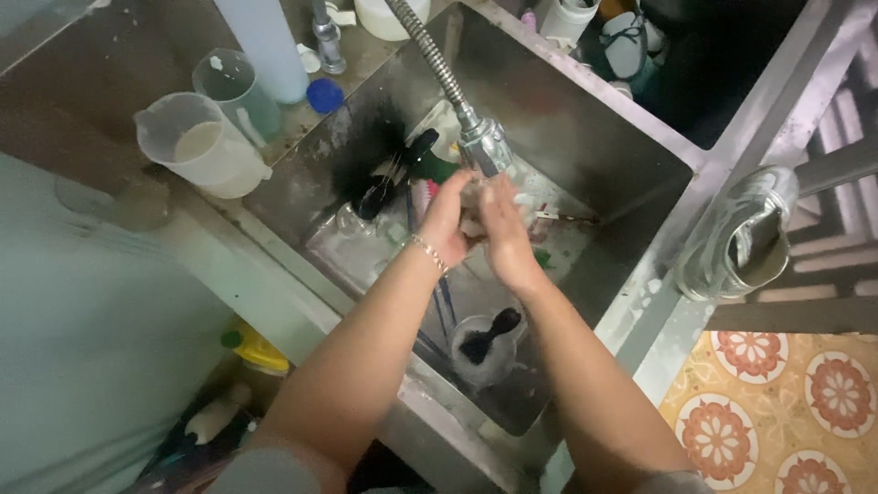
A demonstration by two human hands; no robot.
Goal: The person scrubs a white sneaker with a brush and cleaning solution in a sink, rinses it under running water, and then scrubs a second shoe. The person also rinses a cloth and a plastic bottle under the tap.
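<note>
Both hands (476, 224) together under faucet head (483, 146)

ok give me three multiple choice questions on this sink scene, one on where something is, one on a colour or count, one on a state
1. Where are the left hand and right hand?
A. Pressed together under the spray faucet head, over the sink
B. Resting on the patterned floor
C. Holding the measuring jugs

2. What colour is the small cap on the counter beside the sink?
A. Red
B. Blue
C. Yellow

3. What state is the shoe on the sink's right edge in?
A. Lying in the sink basin
B. Worn on a foot
C. Propped on the rim with its opening showing

Answers:
1. A, both hands meet directly below the faucet head, inside the sink's outline.
2. B, the round cap next to the translucent jug is plainly blue.
3. C, the pale shoe sits on the metal edge and its dark inside is visible.
</note>
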